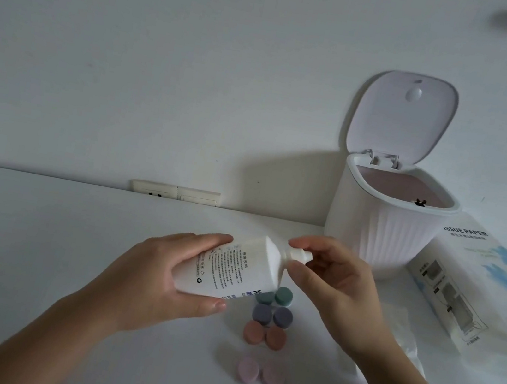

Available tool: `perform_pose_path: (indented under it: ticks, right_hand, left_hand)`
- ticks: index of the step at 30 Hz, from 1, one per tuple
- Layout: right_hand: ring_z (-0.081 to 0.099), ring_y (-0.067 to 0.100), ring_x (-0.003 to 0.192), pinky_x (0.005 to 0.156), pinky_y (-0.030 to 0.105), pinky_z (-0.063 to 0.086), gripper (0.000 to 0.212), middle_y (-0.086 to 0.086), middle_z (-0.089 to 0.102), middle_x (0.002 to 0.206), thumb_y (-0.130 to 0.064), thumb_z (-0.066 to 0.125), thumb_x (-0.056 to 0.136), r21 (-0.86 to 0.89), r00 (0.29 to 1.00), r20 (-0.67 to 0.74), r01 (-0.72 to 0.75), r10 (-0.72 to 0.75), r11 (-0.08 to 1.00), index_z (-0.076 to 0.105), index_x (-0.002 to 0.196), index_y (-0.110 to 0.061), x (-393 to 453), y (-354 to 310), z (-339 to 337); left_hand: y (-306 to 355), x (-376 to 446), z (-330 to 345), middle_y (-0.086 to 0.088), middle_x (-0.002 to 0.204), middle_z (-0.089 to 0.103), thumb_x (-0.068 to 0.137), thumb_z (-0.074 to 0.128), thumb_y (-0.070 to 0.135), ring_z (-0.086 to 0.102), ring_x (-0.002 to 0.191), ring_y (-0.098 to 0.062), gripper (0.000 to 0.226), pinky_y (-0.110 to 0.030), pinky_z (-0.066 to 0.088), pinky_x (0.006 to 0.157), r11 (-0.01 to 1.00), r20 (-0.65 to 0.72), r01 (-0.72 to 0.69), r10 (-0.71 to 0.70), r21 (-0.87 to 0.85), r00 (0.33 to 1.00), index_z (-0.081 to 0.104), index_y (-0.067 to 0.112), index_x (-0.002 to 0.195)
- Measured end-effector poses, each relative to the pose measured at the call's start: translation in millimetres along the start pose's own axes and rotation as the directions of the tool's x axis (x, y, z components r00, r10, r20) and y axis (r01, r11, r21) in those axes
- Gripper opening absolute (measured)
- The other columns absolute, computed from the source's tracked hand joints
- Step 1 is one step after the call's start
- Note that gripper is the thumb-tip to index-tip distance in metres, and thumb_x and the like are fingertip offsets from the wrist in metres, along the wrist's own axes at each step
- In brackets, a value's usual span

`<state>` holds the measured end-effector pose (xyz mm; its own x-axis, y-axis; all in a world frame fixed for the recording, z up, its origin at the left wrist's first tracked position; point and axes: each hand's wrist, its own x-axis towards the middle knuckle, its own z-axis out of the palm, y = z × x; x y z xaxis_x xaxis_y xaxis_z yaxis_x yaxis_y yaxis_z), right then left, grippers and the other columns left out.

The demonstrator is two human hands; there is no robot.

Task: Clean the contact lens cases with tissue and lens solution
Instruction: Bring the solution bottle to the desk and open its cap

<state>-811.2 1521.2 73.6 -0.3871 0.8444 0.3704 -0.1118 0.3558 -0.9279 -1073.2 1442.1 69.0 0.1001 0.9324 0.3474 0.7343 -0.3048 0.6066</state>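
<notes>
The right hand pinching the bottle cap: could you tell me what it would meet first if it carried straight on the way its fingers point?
The right hand already touches the cap; straight on lies the lens solution bottle, then the left hand gripping it.

A white lens solution bottle lies tilted on its side above four closed contact lens cases: green, purple, brown, and pink, lined up below it.
</notes>
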Motion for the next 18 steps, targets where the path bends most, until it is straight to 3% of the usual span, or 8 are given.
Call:
perform_pose_path:
  ticks: [3,7,12,14,18]
  right_hand:
    - [0.065,0.020,0.079,0.076,0.033,0.051,0.023,0.000,0.072,0.085,-0.031,0.078,0.076,-0.002,1.000,-0.018,0.018,-0.018,1.000,0.075,0.097,-0.026,1,-1,0]
    - [0.063,0.010,0.074,0.070,0.020,0.050,0.020,-0.006,0.069,0.081,-0.030,0.076,0.080,-0.071,0.986,-0.140,0.082,-0.092,0.994,0.075,0.100,-0.027,3,-5,-5]
    - [0.061,0.003,0.066,0.062,0.012,0.048,0.018,-0.011,0.069,0.079,-0.023,0.077,0.085,-0.397,0.962,-0.267,-0.057,-0.056,0.916,0.072,0.096,-0.036,10,6,-14]
    - [0.061,-0.001,0.065,0.060,0.010,0.047,0.019,-0.015,0.069,0.078,-0.021,0.079,0.083,-0.470,0.960,-0.279,-0.137,0.001,0.872,0.072,0.096,-0.034,12,13,-16]
    - [0.059,0.001,0.063,0.060,0.010,0.043,0.019,-0.010,0.066,0.072,-0.021,0.078,0.083,-0.587,0.955,-0.270,-0.262,0.120,0.766,0.076,0.101,-0.025,16,24,-21]
  left_hand:
    - [-1,0,0,0.034,0.125,0.060,0.062,0.081,0.066,0.059,0.117,0.005,0.082,-0.030,0.052,0.095,1.000,0.001,-0.001,0.001,-0.024,1.000,0.048,0.056,0.136]
    - [-5,1,1,0.030,0.126,0.063,0.064,0.082,0.061,0.061,0.116,0.004,0.078,-0.024,0.054,0.092,0.996,-0.043,0.012,-0.016,-0.091,0.999,0.052,0.051,0.135]
    - [-10,8,-5,0.021,0.119,0.070,0.070,0.077,0.056,0.068,0.104,0.002,0.066,-0.008,0.051,0.076,0.943,-0.227,0.062,-0.142,-0.326,0.964,0.055,0.046,0.131]
    - [-16,10,-8,0.018,0.114,0.072,0.068,0.077,0.057,0.071,0.097,-0.001,0.061,-0.016,0.054,0.071,0.909,-0.264,0.108,-0.228,-0.402,0.937,0.057,0.048,0.125]
    - [-29,15,-11,0.015,0.109,0.074,0.061,0.080,0.054,0.073,0.094,-0.007,0.056,-0.038,0.057,0.080,0.845,-0.294,0.176,-0.360,-0.504,0.886,0.058,0.051,0.112]
